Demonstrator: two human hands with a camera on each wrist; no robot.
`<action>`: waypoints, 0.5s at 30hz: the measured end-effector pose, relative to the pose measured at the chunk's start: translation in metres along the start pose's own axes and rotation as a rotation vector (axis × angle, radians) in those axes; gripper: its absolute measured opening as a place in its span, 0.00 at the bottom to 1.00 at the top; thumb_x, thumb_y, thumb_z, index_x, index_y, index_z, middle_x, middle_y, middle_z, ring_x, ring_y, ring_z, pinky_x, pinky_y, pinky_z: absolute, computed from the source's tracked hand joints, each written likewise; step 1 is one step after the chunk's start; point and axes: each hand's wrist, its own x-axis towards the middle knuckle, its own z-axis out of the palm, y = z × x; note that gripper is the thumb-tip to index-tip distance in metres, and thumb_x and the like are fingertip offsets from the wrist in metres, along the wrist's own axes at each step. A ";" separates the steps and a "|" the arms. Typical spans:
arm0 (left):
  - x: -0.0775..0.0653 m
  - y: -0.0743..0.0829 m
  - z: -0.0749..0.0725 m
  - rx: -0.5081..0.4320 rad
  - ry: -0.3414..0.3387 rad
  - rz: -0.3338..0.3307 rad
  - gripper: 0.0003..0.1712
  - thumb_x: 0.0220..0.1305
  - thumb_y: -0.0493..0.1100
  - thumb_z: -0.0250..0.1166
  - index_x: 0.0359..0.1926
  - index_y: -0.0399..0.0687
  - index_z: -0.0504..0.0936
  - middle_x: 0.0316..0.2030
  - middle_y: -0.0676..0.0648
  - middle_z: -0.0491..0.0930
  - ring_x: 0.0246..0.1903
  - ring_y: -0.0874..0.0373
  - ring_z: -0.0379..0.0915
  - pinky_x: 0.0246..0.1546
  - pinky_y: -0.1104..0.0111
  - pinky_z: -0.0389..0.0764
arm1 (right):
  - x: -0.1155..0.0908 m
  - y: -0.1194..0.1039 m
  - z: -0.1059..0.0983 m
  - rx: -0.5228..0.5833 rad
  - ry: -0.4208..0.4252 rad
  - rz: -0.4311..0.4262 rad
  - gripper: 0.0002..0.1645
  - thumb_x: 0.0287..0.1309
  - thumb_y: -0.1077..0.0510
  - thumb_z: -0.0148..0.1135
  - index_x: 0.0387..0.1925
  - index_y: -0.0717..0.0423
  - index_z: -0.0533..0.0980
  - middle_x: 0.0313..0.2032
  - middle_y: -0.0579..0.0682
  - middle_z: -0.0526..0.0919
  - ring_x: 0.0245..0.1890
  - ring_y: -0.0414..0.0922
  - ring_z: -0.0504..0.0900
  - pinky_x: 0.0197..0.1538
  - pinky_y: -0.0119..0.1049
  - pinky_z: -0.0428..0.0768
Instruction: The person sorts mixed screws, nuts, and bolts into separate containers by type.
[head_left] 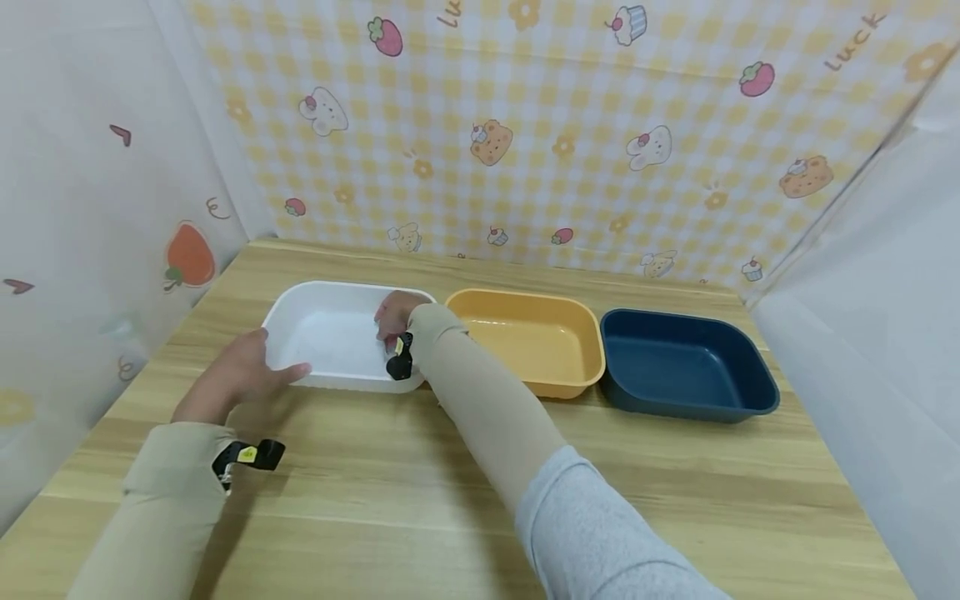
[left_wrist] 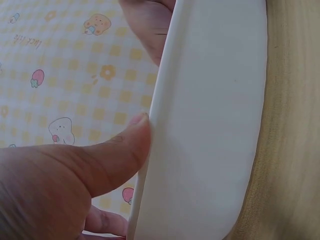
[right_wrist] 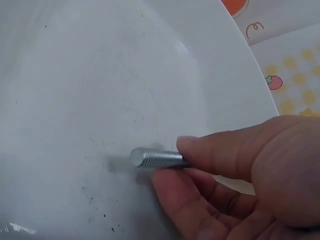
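In the head view a white plastic basin (head_left: 330, 333) stands at the left of the row. My right hand (head_left: 396, 315) reaches into its right part. Thumb and fingers pinch a silvery threaded bolt (right_wrist: 159, 158) in the right wrist view, its threaded end sticking out over the basin floor. The bolt's other end is hidden in the fingers. At the basin's front left corner is my left hand (head_left: 243, 372), spread wide, with its straight thumb (left_wrist: 122, 150) against the front rim. Most of its other fingers are hidden in the left wrist view.
A yellow basin (head_left: 525, 386) stands right beside the white one, and a dark blue basin (head_left: 686, 408) beside that. All rest on a wood-grain table (head_left: 360, 492). A checked cloth (head_left: 540, 108) hangs behind, with pale sheets at both sides. Small dark specks dot the white basin's floor.
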 end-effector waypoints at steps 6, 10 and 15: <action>0.000 0.003 -0.003 -0.006 -0.001 -0.003 0.55 0.60 0.56 0.68 0.65 0.16 0.52 0.57 0.17 0.61 0.53 0.27 0.62 0.55 0.35 0.64 | 0.002 0.001 -0.001 -0.090 0.005 -0.019 0.18 0.58 0.51 0.68 0.51 0.42 0.78 0.33 0.36 0.84 0.44 0.37 0.75 0.47 0.30 0.72; 0.000 0.001 -0.003 0.011 -0.001 0.001 0.55 0.61 0.57 0.67 0.64 0.14 0.52 0.57 0.16 0.60 0.54 0.26 0.61 0.55 0.36 0.63 | -0.001 0.001 -0.003 -0.042 -0.026 -0.011 0.18 0.58 0.51 0.69 0.51 0.42 0.78 0.30 0.38 0.84 0.43 0.38 0.75 0.47 0.32 0.73; 0.002 0.000 -0.002 0.018 -0.003 0.016 0.53 0.60 0.58 0.67 0.63 0.15 0.55 0.54 0.18 0.64 0.50 0.29 0.65 0.53 0.37 0.67 | -0.012 0.003 -0.005 -0.011 -0.034 -0.024 0.17 0.56 0.53 0.71 0.47 0.44 0.78 0.30 0.41 0.84 0.41 0.39 0.77 0.45 0.32 0.73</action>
